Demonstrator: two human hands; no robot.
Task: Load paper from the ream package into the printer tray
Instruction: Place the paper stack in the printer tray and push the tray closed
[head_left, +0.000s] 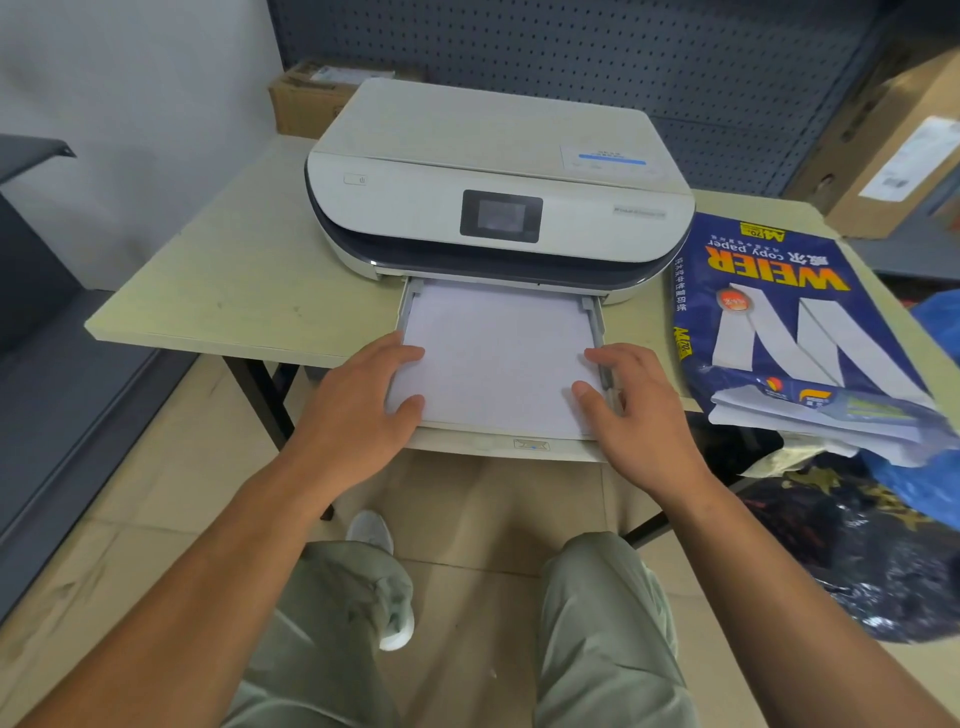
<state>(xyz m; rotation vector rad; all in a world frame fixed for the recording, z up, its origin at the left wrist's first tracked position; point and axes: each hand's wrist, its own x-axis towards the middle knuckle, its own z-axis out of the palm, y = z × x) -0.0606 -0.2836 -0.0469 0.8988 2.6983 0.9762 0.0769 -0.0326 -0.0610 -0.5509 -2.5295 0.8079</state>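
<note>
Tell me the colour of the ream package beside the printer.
Dark blue, with yellow lettering and white stripes: the ream package, clearest in the head view.

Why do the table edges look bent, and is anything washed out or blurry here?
Head view: the wide-angle lens bows the pale wooden table and stretches both forearms; soft, even light, hardly any shadows. The white paper stack in the tray is nearly blown out, and the white flatbed printer has small lettering too soft to read. The blue ream package stays legible.

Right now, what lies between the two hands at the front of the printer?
The paper stack in the pulled-out tray lies between the left hand and right hand, in the head view.
</note>
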